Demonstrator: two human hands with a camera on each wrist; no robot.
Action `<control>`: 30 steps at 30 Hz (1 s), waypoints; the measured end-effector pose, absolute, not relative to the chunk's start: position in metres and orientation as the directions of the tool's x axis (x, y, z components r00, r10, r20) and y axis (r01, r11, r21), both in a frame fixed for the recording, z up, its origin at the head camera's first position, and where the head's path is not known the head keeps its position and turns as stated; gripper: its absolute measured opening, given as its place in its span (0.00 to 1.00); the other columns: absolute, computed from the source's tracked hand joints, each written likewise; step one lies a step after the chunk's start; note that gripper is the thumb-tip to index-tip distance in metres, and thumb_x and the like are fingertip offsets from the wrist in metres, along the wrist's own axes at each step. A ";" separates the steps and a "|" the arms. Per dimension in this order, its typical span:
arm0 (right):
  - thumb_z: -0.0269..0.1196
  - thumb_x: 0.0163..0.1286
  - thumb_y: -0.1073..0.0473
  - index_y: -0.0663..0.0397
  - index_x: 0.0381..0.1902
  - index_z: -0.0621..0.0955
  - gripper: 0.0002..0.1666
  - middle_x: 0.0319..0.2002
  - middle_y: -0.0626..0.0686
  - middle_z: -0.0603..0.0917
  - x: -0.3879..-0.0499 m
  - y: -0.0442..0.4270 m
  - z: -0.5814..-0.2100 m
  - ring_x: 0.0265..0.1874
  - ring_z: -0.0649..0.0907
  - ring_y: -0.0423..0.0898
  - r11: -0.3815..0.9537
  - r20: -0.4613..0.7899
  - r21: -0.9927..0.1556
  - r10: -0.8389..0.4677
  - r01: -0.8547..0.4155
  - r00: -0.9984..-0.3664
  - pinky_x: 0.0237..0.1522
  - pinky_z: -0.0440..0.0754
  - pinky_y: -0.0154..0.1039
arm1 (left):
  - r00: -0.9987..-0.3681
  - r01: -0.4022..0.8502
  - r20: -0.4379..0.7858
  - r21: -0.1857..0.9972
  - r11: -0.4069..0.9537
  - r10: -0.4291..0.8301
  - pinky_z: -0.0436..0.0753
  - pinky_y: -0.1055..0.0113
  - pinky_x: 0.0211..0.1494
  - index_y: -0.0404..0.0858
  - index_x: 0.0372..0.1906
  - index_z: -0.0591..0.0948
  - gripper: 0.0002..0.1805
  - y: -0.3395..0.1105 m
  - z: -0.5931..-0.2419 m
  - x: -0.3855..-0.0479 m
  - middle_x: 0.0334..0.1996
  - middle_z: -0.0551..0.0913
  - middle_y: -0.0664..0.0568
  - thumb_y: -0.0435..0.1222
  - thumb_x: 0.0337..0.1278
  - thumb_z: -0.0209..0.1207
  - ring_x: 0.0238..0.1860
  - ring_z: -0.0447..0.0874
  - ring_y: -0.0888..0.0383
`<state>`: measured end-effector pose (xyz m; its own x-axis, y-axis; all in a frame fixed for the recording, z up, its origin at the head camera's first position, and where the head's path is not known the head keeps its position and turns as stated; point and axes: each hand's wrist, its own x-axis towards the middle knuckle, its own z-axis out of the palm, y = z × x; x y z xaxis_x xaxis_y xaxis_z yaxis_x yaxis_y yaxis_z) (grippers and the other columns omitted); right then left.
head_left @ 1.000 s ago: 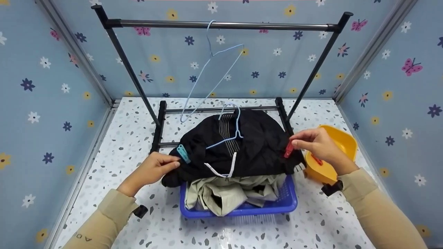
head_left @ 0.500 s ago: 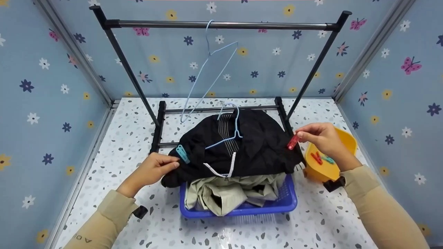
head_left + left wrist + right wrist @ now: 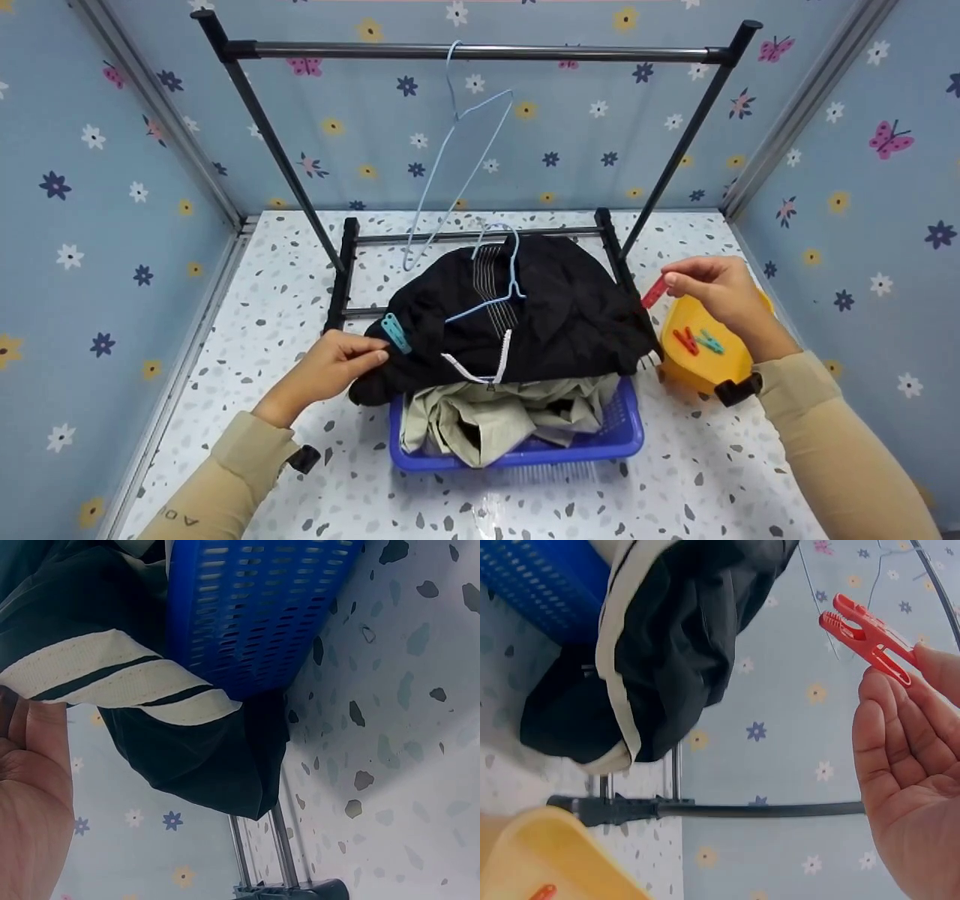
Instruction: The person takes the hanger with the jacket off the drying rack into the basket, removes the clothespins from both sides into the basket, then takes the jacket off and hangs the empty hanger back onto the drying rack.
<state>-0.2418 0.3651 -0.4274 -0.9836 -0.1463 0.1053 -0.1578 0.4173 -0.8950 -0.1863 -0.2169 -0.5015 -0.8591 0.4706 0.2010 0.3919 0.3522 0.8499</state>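
A black zip-up jacket point(image 3: 577, 315) with white stripes lies over the blue basket, a light blue hanger point(image 3: 514, 277) inside its neck opening. A teal clothespin point(image 3: 396, 334) is clipped on its left part. Just beside that clothespin, my left hand point(image 3: 330, 371) pinches the jacket's edge between thumb and fingers. My right hand point(image 3: 716, 292) holds a red clothespin point(image 3: 870, 641) between thumb and fingers, off the jacket's right end and over the yellow container. In the right wrist view the clothespin's toothed end points away from the hand, with no cloth in it.
The blue basket point(image 3: 517, 456) also holds khaki cloth point(image 3: 487, 427). A yellow container point(image 3: 697, 367) at the right has red and teal clothespins in it. Behind stands a black garment rack point(image 3: 480, 52) with another light blue hanger point(image 3: 450, 135) on its rail. Patterned walls enclose three sides.
My right hand has moved right and slightly up, taking the red clothespin away from the jacket's right end. The hanger on the rail has swung a little. My left hand has stayed put.
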 end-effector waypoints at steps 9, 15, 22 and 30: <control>0.69 0.79 0.57 0.68 0.54 0.88 0.17 0.37 0.35 0.92 -0.248 0.384 -0.430 0.35 0.89 0.38 0.439 0.072 -0.893 -0.091 -0.105 -0.993 0.45 0.88 0.27 | -0.850 0.412 0.220 0.844 0.343 0.480 0.74 0.75 0.33 0.35 0.41 0.92 0.08 -0.217 -0.500 -0.187 0.29 0.86 0.53 0.27 0.74 0.64 0.29 0.75 0.70; 0.70 0.79 0.53 0.61 0.54 0.89 0.17 0.38 0.32 0.91 -0.250 0.393 -0.433 0.36 0.88 0.37 0.479 0.049 -0.875 -0.060 -0.072 -0.997 0.47 0.87 0.26 | -0.852 0.399 0.207 0.851 0.340 0.481 0.75 0.75 0.34 0.34 0.43 0.93 0.08 -0.217 -0.501 -0.187 0.30 0.87 0.52 0.28 0.74 0.64 0.29 0.76 0.70; 0.69 0.79 0.50 0.67 0.60 0.84 0.26 0.39 0.28 0.89 -0.255 0.405 -0.443 0.39 0.87 0.34 0.538 0.012 -0.843 -0.026 -0.024 -1.000 0.47 0.85 0.23 | -0.850 0.394 0.208 0.861 0.323 0.483 0.74 0.75 0.34 0.34 0.42 0.93 0.08 -0.218 -0.501 -0.186 0.29 0.86 0.53 0.27 0.74 0.64 0.29 0.76 0.69; 0.65 0.82 0.44 0.66 0.66 0.82 0.31 0.40 0.30 0.87 -0.262 0.423 -0.458 0.42 0.86 0.36 0.613 -0.052 -0.789 0.001 0.041 -0.999 0.47 0.84 0.22 | -0.850 0.398 0.215 0.859 0.320 0.481 0.73 0.75 0.33 0.34 0.41 0.92 0.08 -0.217 -0.499 -0.185 0.28 0.84 0.55 0.27 0.74 0.64 0.28 0.75 0.70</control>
